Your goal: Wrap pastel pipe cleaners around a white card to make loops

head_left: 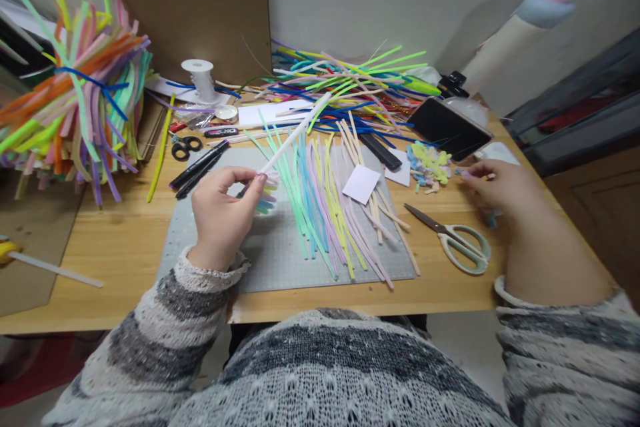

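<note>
My left hand [225, 217] is closed in a pinch around a white pipe cleaner [296, 133], which slants up and away over the mat. Short pastel pieces [266, 201] stick out beneath its fingers; how they are joined to the white stem is hidden. At the right, my right hand [500, 188] pinches a small bluish-purple piece [462, 173], slightly blurred. It is just beside a pile of short, curled pastel pipe cleaner pieces [430, 163]. Long pastel pipe cleaners [320, 203] lie between the hands on a grey cutting mat [275, 273].
Scissors [463, 247] lie open on the right. White cards [361, 184], a phone [450, 128] and black markers [200, 168] surround the mat. A white spool [199, 80] and loose pipe cleaners [350, 80] are behind. A large tied bundle [75, 93] stands left, near a glue gun [7, 251].
</note>
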`<state>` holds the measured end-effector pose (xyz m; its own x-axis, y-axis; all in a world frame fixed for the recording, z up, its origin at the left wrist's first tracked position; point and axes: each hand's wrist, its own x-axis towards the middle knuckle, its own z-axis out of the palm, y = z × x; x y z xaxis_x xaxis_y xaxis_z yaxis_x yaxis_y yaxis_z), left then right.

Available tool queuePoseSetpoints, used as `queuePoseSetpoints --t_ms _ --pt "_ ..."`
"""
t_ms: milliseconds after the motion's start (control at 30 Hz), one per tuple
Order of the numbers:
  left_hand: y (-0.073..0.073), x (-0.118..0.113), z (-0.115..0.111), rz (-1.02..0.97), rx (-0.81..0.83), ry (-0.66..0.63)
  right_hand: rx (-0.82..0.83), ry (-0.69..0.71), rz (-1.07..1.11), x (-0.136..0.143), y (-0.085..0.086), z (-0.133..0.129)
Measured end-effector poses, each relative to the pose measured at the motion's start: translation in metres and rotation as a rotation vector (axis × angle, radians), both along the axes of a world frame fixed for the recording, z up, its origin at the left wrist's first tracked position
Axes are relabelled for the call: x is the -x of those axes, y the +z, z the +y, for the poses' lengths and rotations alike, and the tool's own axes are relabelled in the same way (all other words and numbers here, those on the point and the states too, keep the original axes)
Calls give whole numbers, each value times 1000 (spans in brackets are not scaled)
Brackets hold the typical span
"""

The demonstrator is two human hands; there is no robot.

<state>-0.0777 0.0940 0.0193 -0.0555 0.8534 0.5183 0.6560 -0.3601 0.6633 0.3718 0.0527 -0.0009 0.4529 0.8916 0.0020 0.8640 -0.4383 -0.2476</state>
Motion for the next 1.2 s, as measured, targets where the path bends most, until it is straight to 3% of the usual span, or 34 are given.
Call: queuePoseSetpoints --t_ms 233,400,533,700,900,1000,1067,1133,1200 --pt "0 1 0 9 23 3 -161 -71 115 11 11 25" --pt "0 0 0 22 22 -3 79 -161 -102 -4 3 21" --pt "0 -1 0 12 17 -16 144 -138 -80 -6 -4 17" --pt "-1 -1 1 -5 0 -13 8 -199 -84 9 5 19" --pt "-2 0 1 9 -3 -9 -152 -105 50 25 18 25" --pt "-2 1 1 14 -2 -10 -4 -160 -125 8 21 14" --pt "-2 2 0 15 2 -9 292 -259 -173 -8 18 0" --pt "-2 2 0 16 7 -8 458 -309 -43 -21 9 -16" --pt "-1 1 -1 17 11 -11 446 -273 186 -25 -1 -33"
